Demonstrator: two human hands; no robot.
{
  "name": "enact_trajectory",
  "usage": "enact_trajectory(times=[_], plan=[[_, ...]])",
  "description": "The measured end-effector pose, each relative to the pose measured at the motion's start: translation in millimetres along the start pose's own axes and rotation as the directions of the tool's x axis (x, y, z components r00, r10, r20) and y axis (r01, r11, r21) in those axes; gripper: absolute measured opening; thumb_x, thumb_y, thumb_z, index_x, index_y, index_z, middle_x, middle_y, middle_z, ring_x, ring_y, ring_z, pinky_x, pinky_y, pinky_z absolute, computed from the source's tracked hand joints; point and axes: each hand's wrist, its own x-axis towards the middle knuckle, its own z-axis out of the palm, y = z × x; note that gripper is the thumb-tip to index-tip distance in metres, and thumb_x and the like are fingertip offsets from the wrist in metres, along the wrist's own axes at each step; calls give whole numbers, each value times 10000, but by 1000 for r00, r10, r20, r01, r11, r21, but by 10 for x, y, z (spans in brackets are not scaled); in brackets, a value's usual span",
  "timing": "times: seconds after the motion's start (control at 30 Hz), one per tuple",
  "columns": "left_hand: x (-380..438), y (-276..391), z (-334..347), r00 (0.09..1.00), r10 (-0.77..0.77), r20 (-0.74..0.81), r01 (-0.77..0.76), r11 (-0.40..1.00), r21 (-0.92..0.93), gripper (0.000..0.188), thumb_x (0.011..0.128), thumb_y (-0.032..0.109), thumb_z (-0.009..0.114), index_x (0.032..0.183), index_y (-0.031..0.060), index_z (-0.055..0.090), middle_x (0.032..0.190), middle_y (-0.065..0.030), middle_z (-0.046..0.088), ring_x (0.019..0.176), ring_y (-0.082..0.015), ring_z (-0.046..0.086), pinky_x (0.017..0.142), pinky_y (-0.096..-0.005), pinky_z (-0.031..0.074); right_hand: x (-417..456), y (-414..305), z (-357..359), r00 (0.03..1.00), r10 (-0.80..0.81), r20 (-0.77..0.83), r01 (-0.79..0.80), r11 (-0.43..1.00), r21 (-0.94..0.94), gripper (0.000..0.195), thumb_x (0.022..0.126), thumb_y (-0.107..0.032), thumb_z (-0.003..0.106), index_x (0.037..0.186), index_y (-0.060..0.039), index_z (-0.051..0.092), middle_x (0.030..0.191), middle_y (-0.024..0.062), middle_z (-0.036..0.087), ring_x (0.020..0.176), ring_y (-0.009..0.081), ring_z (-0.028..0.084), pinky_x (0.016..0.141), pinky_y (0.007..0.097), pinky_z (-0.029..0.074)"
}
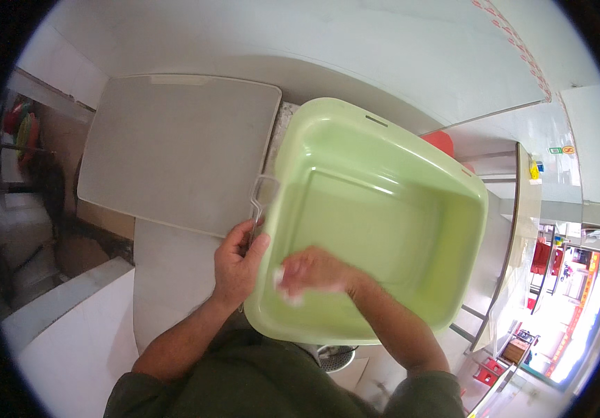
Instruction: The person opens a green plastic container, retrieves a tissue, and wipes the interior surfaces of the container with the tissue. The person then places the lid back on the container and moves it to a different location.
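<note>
A large light green plastic tub [373, 230] lies before me, its open side up. At its left rim my left hand [242, 256] holds a clear, narrow-necked piece [266, 190], probably plastic, between thumb and fingers; its exact kind is unclear. My right hand [310, 277] is over the tub's lower left inside, blurred, with the fingers curled around a small white thing [280, 279] that could be a cloth or tissue. The tub holds no other object that I can make out.
A flat grey board or lid [179, 151] lies left of the tub. A pale wall [331, 31] rises behind. Red plastic [438, 142] shows behind the tub's right rim. At the right are a table [509, 245] and a red stool [489, 371]; a perforated metal bowl [337, 358] sits below.
</note>
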Motion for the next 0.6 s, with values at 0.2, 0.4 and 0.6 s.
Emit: enact_trajectory(times=[0.2,0.4,0.6], plan=[[-9,56,15,998,-62,23,62,998,19,364,959,107,616,1287,-33,545,1069,-71,656,917,-93,612,826,-258,502,974,533,-1086,361,-220,-906,-103,956,-273,187,874,-185,633,884,-5,686,815,133,700,703,237,672,643,361,530],[-7,21,27,1000,-17,10,17,998,-66,358,957,113,623,1278,-28,552,1070,-63,656,907,-93,615,811,-259,512,1111,532,-801,479,-215,-851,-452,771,-449,206,913,-219,573,886,-35,661,914,174,643,852,375,653,722,471,527],[-13,9,3,997,-67,25,68,996,-59,370,966,139,599,1292,-25,544,1103,-88,655,956,-129,620,873,-306,512,638,642,114,828,33,-560,-458,618,-639,146,804,-154,628,876,-39,682,921,189,661,871,376,669,756,490,544]])
